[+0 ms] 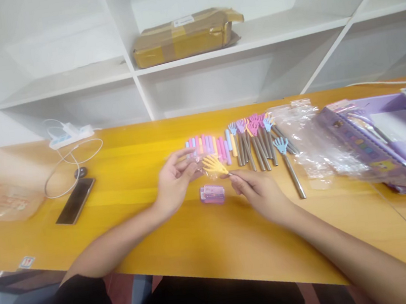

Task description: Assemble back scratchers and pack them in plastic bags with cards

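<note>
My right hand is closed around the shaft of a back scratcher with a yellow hand-shaped head. My left hand pinches a clear plastic bag at the yellow head; whether the head is inside the bag or only against it, I cannot tell. Behind my hands lies a row of pastel tubes in pink, purple, blue and yellow. To the right are several back scratchers with coloured heads and metal shafts. One blue-headed back scratcher lies apart, nearer me. A small purple-pink packet sits below my hands.
Clear plastic bags are heaped at right beside a purple box. At left are a phone, a dark round object, a power strip with white cable and an orange-printed bag. A taped carton rests on the shelf.
</note>
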Demonstrator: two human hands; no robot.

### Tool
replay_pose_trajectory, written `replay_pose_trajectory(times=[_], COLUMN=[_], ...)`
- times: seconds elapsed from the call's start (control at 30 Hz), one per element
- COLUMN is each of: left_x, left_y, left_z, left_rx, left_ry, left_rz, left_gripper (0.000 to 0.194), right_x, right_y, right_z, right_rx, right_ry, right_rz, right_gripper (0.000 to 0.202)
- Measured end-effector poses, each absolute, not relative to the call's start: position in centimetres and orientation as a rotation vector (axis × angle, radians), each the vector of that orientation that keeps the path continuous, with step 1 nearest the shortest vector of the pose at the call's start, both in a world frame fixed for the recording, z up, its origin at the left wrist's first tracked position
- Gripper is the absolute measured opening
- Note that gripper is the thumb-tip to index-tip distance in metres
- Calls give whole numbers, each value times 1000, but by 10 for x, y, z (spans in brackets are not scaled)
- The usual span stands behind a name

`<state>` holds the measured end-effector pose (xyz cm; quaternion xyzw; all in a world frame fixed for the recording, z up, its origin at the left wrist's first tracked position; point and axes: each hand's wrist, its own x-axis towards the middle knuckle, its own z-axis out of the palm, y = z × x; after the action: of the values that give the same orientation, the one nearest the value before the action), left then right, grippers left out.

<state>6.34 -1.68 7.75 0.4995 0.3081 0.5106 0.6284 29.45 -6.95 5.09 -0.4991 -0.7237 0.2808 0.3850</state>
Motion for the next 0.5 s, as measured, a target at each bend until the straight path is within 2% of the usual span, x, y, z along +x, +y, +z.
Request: replay_pose_trajectory(times=[0.23,0.5], left_x=[63,66], left_y=[-17,-21], left_z=[78,75], left_rx=[1158,1147], left_ry=[666,701], left_rz=[1201,1120], left_gripper=[47,47], right_x=[294,292], right_y=[-69,-68], right_z=[56,50], right_rx=[-1245,-1227], right_ry=[-1801,-1786], right_rz=[689,855], right_gripper=[38,45])
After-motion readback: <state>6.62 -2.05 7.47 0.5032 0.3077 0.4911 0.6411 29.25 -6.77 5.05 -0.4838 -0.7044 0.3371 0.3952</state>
